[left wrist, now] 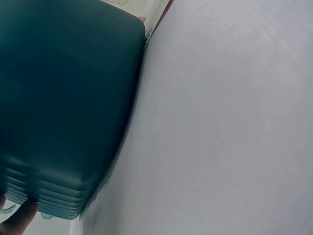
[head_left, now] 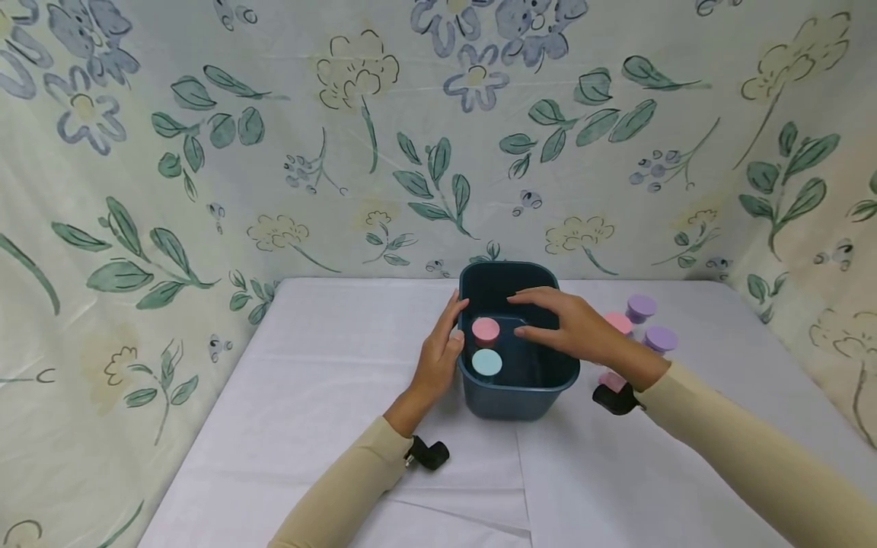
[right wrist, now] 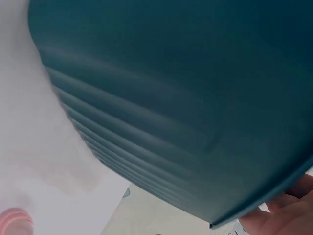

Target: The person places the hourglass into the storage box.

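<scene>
On the white tablecloth point(head_left: 329, 396) stands a dark blue tub point(head_left: 515, 396) with a pink pot point(head_left: 486, 330) and a pale blue pot point(head_left: 486, 362) inside, and the left hand point(head_left: 438, 358) lies flat against its left wall, fingers straight. Over the opening hovers the right hand point(head_left: 572, 327), fingers loose and holding nothing. Filling looks under way; next, I think, comes reaching for the purple pots point(head_left: 641, 307) just beside the tub.

A white-clothed table point(head_left: 329, 380) carries a blue bin point(head_left: 510, 396) — pink and purple tubs point(head_left: 644, 323) stand beside it.
</scene>
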`<state>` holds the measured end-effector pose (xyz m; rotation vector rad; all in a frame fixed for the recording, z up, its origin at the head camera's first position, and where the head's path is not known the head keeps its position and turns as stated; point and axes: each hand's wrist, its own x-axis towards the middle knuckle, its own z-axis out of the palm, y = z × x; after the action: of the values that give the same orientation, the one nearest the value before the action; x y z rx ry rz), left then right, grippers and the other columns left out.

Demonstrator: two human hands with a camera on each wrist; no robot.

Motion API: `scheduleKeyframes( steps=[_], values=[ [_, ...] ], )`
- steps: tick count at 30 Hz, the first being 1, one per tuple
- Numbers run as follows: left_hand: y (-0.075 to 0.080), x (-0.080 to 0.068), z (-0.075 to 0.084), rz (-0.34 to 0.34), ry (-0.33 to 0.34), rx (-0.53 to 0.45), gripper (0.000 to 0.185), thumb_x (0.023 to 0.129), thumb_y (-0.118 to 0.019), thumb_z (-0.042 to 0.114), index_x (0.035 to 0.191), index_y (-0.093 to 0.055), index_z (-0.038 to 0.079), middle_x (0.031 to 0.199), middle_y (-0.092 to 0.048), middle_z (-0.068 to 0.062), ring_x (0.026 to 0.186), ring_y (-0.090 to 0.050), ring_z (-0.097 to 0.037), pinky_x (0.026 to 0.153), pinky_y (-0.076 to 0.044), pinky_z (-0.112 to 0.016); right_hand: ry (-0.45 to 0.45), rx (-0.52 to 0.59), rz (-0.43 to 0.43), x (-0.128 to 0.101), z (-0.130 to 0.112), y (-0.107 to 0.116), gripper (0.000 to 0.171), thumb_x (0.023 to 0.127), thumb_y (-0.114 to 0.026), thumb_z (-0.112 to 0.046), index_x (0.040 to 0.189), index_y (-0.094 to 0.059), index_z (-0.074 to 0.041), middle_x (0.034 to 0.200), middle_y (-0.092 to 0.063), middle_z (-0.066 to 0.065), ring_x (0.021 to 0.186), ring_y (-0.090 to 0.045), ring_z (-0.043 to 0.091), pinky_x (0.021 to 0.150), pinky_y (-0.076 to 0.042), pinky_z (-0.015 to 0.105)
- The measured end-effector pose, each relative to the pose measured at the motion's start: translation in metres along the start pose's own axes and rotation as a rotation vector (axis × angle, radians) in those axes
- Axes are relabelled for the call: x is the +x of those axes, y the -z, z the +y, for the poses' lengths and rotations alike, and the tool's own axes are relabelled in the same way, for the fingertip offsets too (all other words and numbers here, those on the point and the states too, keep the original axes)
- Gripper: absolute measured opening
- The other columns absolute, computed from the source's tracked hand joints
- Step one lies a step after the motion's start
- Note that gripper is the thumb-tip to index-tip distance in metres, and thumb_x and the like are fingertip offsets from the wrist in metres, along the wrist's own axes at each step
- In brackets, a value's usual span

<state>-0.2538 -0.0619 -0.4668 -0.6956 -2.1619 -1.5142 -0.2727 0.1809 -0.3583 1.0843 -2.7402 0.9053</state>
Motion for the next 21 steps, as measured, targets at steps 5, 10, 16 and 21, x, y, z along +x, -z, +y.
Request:
scheduleKeyframes(
  steps=[5,10,16,21],
  values=[
    [0.000,0.001,0.000,0.007,-0.006,0.007,0.051,0.100,-0.033,0.025,0.150,-0.033,0.015,0.160,-0.019,-0.002,0.146,-0.019,-0.016,0.115,-0.022,-0.046,-0.015,0.006,0.019,-0.006,-0.001,0.009,0.054,0.087,-0.069,-0.038,0.134,-0.057,-0.014,0.138,-0.054,0.005,0.132,-0.043,0.030,0.102,-0.039,0.057],
    [0.002,0.002,0.006,0.014,-0.023,-0.005,0.051,0.098,-0.036,0.013,0.149,-0.034,0.008,0.159,-0.021,-0.010,0.145,-0.021,-0.023,0.115,-0.022,-0.048,-0.060,0.013,0.042,-0.012,-0.001,0.013,0.056,0.087,-0.070,-0.040,0.135,-0.055,-0.016,0.138,-0.054,0.006,0.129,-0.046,0.030,0.101,-0.041,0.055],
    [0.012,0.002,0.044,-0.002,-0.006,-0.026,0.049,0.096,-0.036,0.005,0.144,-0.036,-0.007,0.156,-0.023,-0.022,0.143,-0.023,-0.038,0.114,-0.022,-0.047,-0.105,0.067,0.072,-0.020,0.006,0.013,0.055,0.088,-0.069,-0.035,0.136,-0.054,-0.013,0.137,-0.054,0.010,0.121,-0.054,0.034,0.097,-0.045,0.052],
    [0.013,0.002,0.046,0.000,-0.018,-0.026,0.049,0.095,-0.036,0.003,0.143,-0.036,-0.007,0.154,-0.024,-0.026,0.142,-0.024,-0.040,0.114,-0.023,-0.048,-0.140,0.093,0.103,-0.028,0.011,0.013,0.055,0.089,-0.067,-0.036,0.136,-0.053,-0.010,0.137,-0.055,0.011,0.122,-0.054,0.034,0.096,-0.046,0.052]
  ],
)
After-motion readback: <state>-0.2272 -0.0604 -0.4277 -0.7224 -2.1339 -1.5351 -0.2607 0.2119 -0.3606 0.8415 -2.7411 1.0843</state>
